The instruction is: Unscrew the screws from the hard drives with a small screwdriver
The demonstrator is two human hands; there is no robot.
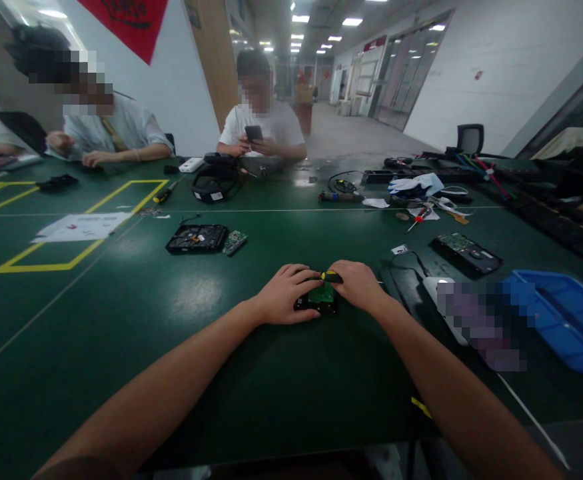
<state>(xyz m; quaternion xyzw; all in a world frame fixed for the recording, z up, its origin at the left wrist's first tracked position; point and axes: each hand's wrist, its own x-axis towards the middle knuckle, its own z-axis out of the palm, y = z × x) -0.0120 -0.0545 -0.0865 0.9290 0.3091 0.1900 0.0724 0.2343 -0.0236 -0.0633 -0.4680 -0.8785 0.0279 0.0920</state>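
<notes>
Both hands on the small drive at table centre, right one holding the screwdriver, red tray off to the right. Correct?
Not quite: the tray is blue, not red, per the head view. The rest stands: left hand and right hand are on the drive, the right one holding the screwdriver, tray off to the right.

Green table (121, 313) open L of small drive (322, 295); blue tray (566, 320) & black drive (466, 252) crowd R.

left hand (284, 293) palm down, fingers draped | right hand (358, 287) fingers closed | forearms converging
</notes>
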